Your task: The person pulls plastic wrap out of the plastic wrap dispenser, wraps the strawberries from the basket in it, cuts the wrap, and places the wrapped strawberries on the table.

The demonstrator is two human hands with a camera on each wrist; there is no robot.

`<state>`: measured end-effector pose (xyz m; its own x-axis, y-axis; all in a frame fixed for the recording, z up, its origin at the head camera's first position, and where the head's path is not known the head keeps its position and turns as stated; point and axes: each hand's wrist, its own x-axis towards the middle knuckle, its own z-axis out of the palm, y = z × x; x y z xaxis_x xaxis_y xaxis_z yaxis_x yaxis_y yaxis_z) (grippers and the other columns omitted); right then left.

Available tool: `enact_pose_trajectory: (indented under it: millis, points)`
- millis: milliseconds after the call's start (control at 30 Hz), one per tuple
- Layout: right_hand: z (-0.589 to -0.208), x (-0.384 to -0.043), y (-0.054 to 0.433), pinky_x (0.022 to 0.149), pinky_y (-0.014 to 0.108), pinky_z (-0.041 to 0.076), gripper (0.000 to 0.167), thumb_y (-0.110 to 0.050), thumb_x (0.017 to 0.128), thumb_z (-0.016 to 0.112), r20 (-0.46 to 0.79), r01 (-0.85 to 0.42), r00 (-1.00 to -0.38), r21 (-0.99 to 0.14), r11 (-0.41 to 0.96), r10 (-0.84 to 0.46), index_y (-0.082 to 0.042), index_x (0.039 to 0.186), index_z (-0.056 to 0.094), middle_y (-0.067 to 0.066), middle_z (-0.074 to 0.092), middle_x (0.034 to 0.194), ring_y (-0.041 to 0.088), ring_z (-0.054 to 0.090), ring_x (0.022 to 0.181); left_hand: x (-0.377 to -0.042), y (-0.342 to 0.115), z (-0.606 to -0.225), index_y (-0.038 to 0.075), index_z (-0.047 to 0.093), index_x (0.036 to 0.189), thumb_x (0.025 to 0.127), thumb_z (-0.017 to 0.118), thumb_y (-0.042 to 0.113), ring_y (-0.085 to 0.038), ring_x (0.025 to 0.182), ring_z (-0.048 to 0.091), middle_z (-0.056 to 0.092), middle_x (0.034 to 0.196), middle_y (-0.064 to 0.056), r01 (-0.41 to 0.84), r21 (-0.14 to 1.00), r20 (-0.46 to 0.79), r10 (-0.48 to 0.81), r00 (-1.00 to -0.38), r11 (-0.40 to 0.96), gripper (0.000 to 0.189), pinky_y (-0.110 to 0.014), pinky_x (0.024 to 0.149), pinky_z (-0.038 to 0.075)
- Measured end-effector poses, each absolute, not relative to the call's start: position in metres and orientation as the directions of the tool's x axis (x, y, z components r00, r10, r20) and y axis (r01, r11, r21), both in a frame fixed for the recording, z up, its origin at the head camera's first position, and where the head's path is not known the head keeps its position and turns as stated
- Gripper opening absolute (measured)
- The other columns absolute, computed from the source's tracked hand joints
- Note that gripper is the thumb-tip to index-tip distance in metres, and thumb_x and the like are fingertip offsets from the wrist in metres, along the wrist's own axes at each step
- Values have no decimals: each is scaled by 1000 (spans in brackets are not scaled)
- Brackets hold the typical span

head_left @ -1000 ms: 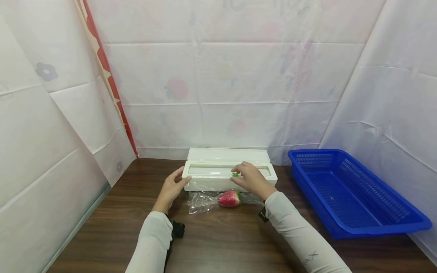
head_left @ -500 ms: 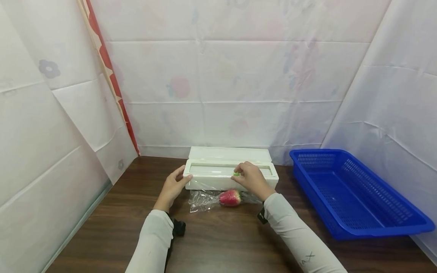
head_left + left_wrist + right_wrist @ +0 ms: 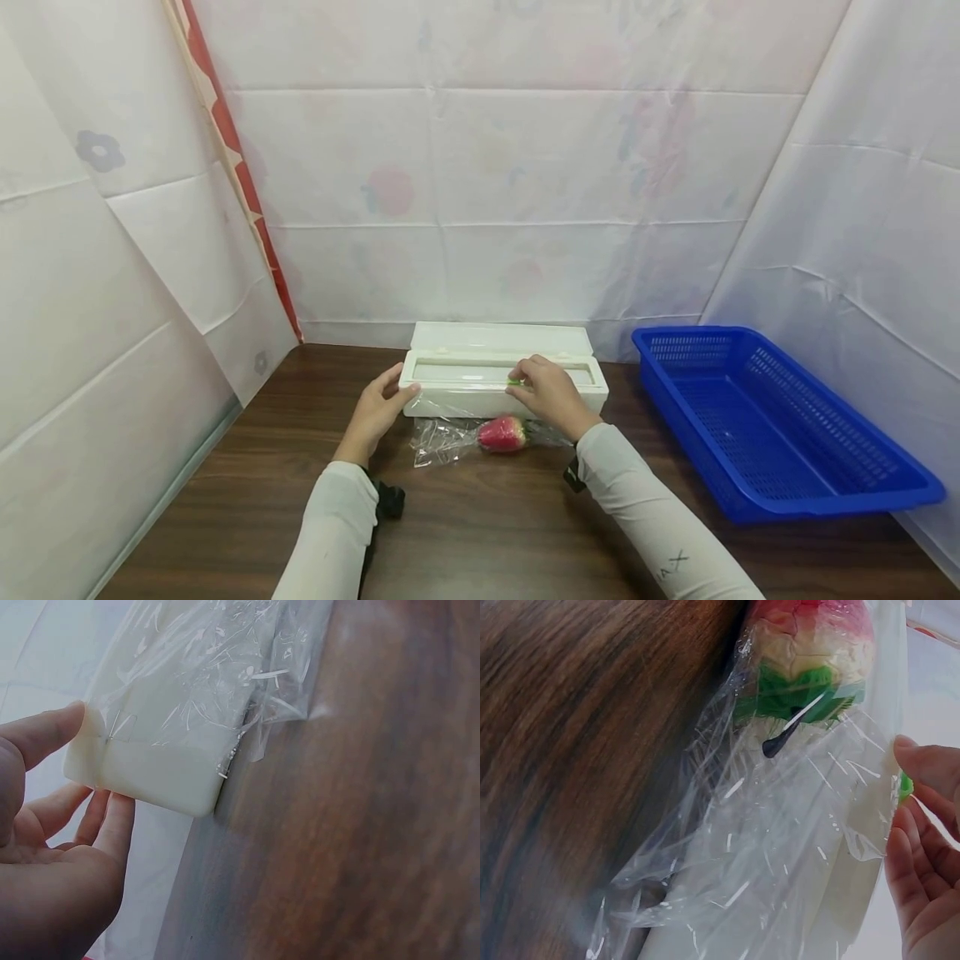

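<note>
Loosely crinkled film point(image 3: 441, 442), oblong box point(image 3: 468, 404)

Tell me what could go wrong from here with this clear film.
The clear film is wrinkled in front of the white box, so it may cling to itself. The left hand grips only one end of the box, which could shift if the right hand pulls on the green piece it pinches. The pink fruit lies amid the film and might get dragged along.
</note>
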<state>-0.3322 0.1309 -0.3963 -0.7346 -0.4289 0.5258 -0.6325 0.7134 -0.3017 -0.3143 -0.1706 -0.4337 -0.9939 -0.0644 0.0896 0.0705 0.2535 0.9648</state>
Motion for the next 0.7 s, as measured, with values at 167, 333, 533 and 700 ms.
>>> enact_pose_trajectory:
  millis: [167, 333, 533, 700]
  points:
    - [-397, -333, 131, 71, 33, 53, 15, -17, 88, 80, 533, -653, -718, -291, 699, -449, -10, 93, 69, 2, 64, 92, 17, 62, 81, -314, -172, -434, 5, 35, 155, 97, 69, 31, -36, 135, 43, 46, 147, -22, 75, 964, 94, -63, -994, 255, 72, -51, 109, 37]
    - [-398, -333, 131, 71, 33, 53, 14, -16, 87, 80, 536, -661, -710, -281, 696, -458, -10, 94, 68, 1, 64, 93, 17, 62, 81, -314, -171, -434, 6, 34, 155, 97, 68, 32, -35, 135, 43, 46, 147, -22, 74, 962, 93, -62, -994, 262, 72, -51, 109, 37]
    - [-398, -333, 132, 71, 34, 53, 13, -13, 88, 79, 533, -672, -704, -285, 684, -470, -9, 97, 69, 2, 65, 95, 18, 61, 82, -315, -171, -434, 6, 35, 155, 98, 68, 31, -35, 135, 43, 47, 147, -21, 73, 962, 92, -64, -994, 262, 71, -51, 109, 38]
    - [-400, -334, 132, 71, 34, 53, 13, -11, 89, 78, 545, -692, -685, -279, 666, -483, -8, 98, 70, 3, 66, 96, 18, 61, 82, -315, -171, -435, 5, 35, 155, 98, 68, 30, -35, 136, 43, 46, 148, -22, 72, 964, 91, -63, -994, 257, 71, -50, 110, 37]
